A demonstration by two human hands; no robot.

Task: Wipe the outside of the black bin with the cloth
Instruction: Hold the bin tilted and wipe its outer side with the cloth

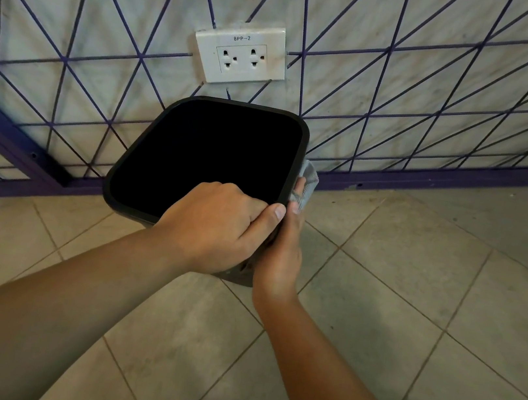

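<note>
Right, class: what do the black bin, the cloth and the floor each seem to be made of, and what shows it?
Black bin: probably moulded plastic, matte, with a smooth rounded rim. Cloth: soft grey fabric, perhaps microfibre, since it folds and bunches. Floor: beige tiles, likely ceramic, with grout lines and a dull sheen.

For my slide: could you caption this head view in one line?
Left hand grips the black bin rim; right hand presses a cloth to its outer side.

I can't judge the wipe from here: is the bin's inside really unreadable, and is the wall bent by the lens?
Head view: black bin interior is pure shadow, no detail; wall lines bow from wide-angle distortion; cloth and socket are sharp, evenly lit, no glare.
</note>
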